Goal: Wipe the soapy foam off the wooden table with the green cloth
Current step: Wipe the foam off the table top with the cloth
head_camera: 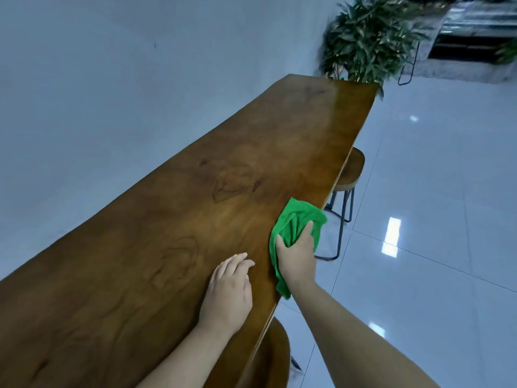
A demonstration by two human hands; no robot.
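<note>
The green cloth [293,233] lies bunched at the right edge of the long wooden table [167,233], with part of it hanging over that edge and one end trailing down toward the near side. The right hand [296,254] presses down on the cloth from above, its fingers curled into the folds and grasping it, the bare forearm reaching in from the lower right. The left hand [229,292] rests flat on the table just beside the cloth, palm down, fingers relaxed and spread, holding nothing. The table's surface is dark brown with visible grain swirls and a dull sheen; no foam can be made out on it in this view. Under the right edge stand two round wooden stools on dark metal legs, one [351,172] past the cloth and one [272,357] at the near end below the left forearm. A leafy green plant [369,37] stands beyond the far end of the table. The table's left edge runs along a pale wall [112,79], and a glossy tiled floor [433,219] spreads to the right.
</note>
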